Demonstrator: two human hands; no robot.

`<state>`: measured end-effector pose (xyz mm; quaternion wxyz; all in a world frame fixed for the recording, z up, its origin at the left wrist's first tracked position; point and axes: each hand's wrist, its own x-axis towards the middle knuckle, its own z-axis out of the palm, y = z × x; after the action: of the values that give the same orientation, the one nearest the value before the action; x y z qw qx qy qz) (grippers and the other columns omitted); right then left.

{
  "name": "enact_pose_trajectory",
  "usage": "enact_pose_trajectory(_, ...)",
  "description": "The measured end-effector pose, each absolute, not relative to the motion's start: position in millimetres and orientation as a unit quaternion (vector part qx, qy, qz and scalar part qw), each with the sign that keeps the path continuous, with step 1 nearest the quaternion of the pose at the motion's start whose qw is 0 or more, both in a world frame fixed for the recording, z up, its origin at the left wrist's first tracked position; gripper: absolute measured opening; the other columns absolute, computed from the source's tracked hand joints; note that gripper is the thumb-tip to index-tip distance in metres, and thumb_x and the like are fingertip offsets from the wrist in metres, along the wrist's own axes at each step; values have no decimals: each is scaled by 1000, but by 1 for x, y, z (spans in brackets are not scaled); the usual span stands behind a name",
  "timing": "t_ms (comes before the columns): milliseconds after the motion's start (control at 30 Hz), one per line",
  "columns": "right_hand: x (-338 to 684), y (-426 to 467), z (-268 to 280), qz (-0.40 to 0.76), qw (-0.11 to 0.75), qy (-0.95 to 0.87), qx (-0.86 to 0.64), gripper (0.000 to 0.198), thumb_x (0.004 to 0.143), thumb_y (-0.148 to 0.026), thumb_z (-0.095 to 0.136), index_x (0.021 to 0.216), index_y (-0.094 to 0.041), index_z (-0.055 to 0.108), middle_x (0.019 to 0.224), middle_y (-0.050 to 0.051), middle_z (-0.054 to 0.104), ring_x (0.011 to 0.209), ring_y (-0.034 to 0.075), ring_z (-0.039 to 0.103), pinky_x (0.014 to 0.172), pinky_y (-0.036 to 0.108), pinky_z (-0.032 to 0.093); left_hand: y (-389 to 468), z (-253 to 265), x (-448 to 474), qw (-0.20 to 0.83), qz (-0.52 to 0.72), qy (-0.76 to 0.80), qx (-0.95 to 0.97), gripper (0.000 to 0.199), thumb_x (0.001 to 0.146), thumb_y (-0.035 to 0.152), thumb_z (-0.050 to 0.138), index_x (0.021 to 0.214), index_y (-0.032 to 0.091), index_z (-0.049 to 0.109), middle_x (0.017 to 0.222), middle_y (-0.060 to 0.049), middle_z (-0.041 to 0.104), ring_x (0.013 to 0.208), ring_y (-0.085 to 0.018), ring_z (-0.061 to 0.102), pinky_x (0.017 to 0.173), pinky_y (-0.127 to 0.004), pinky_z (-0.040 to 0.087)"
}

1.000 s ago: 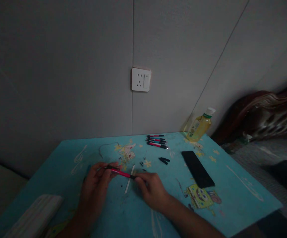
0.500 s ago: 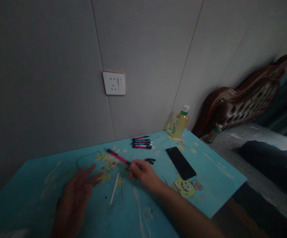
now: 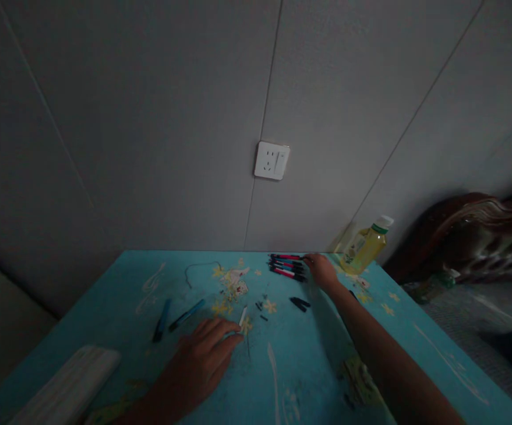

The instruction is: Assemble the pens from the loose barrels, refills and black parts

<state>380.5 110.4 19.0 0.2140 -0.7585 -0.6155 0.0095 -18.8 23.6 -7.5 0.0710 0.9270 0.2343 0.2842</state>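
Observation:
My right hand [image 3: 323, 271] is at the back of the table, its fingertips closed on the dark end of a pink-and-black pen [image 3: 288, 257]. That pen lies at the far side of a row of several pens [image 3: 288, 274], pink and blue with black parts. Lower down, my left hand [image 3: 205, 354] has thumb and fingers pinched around a thin white stick [image 3: 243, 315], whose lower part they hide. A light-blue sliver shows between these fingers, too small to name. To the left of this hand lie a blue-and-black pen [image 3: 187, 314] and a blue pen part [image 3: 162, 320].
Small black pieces [image 3: 300, 304] and tiny dark bits [image 3: 259, 306] lie mid-table. A bottle of yellow liquid [image 3: 364, 248] stands at the back right, by the wall. A pale block-like object [image 3: 68, 386] sits front left. Beyond the right edge is a bed with a carved headboard [image 3: 472, 224].
The view has swung left. My right hand has carried the pink pen from mid-table to the row. My left hand, raised with fingers spread before, now pinches the white stick.

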Motion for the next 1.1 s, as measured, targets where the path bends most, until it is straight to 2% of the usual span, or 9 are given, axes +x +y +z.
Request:
enact_pose_trajectory(133, 375, 126, 12, -9, 157, -625, -765, 25, 92, -25, 52, 101, -17, 74, 100, 12, 73, 97, 20, 64, 88, 26, 41, 26, -4, -18, 42, 297, 232, 925, 31, 89, 5, 48, 111, 23, 63, 106, -5, 66, 92, -21, 57, 80, -37, 46)
enact_pose_trajectory(267, 373, 128, 15, -33, 148, -632, -760, 25, 91, -25, 54, 103, -17, 74, 102, 13, 72, 98, 22, 64, 89, 28, 42, 27, -7, -18, 29, 278, 231, 932, 25, 92, 9, 49, 107, 22, 63, 102, -3, 66, 88, -19, 56, 78, -36, 44)
enact_pose_trajectory(433, 354, 107, 27, -52, 195, -644, -738, 30, 94, -27, 49, 109, -15, 72, 107, 15, 71, 102, 24, 63, 94, 34, 42, 25, -8, -18, 36, 237, 260, 935, 21, 95, 13, 49, 106, 22, 64, 101, -3, 65, 91, -19, 55, 81, -36, 43)
enact_pose_trajectory(533, 311, 79, 27, -35, 238, -662, -710, 34, 99, -29, 41, 113, -14, 69, 109, 14, 70, 99, 23, 63, 91, 35, 45, 24, -3, -18, 35, 210, 284, 935, 20, 94, 14, 51, 107, 23, 64, 100, -3, 65, 93, -20, 55, 83, -36, 43)
enact_pose_trajectory(633, 249, 44, 22, 9, 271, -708, -652, 27, 99, -32, 46, 110, -22, 69, 111, 6, 70, 102, 19, 62, 90, 29, 47, 28, 1, -19, 23, 193, 329, 924, 20, 93, 14, 53, 107, 23, 64, 100, -3, 64, 95, -21, 55, 85, -37, 43)
enact_pose_trajectory(700, 212, 20, 17, 64, 307, -763, -566, 23, 98, -26, 49, 106, -20, 69, 105, 7, 70, 100, 19, 62, 92, 31, 47, 35, 2, -23, 1, 198, 373, 907, 24, 93, 13, 51, 112, 22, 63, 103, -5, 64, 99, -22, 54, 87, -38, 43)
enact_pose_trajectory(867, 171, -13, 0, 111, 246, -855, -444, 22, 95, -16, 55, 110, -23, 70, 100, 6, 69, 96, 19, 62, 89, 32, 48, 55, -5, -41, -68, 192, 500, 842, 24, 93, 12, 47, 109, 17, 64, 101, -10, 64, 99, -26, 54, 83, -40, 43)
enact_pose_trajectory(1100, 176, -10, -9, 47, 189, -871, -451, 13, 91, -18, 63, 101, -23, 71, 92, 4, 68, 91, 21, 61, 83, 33, 49, 60, -15, -50, -88, 165, 531, 827, 18, 94, 17, 48, 101, 18, 65, 93, -9, 62, 91, -24, 54, 79, -37, 42)
